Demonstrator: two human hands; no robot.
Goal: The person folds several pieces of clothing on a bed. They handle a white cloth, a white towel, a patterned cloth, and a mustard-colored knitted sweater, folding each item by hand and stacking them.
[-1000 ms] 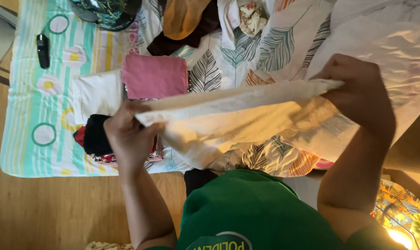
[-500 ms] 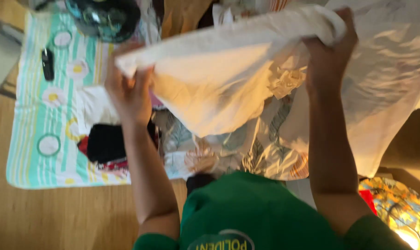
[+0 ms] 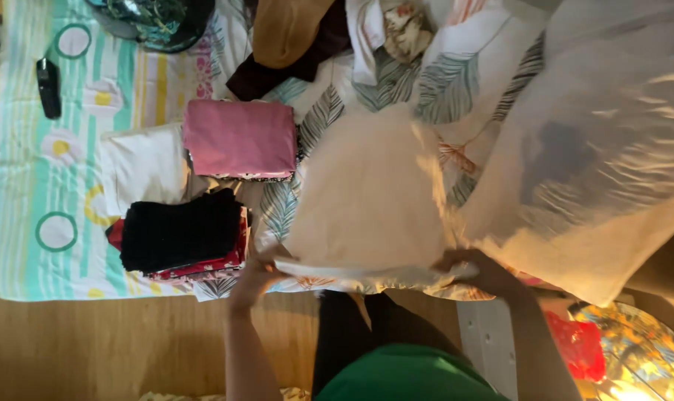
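Bed point(image 3: 10, 245): striped blanket with circles at the left, leaf-print sheet point(image 3: 456, 82) at the right. On it: black remote point(image 3: 48, 87), white fold point(image 3: 142, 165), pink fold point(image 3: 240, 139), black stack point(image 3: 180, 232), cream cloth point(image 3: 367, 197), brown garment point(image 3: 292, 30), dark helmet-like thing point(image 3: 159, 22).
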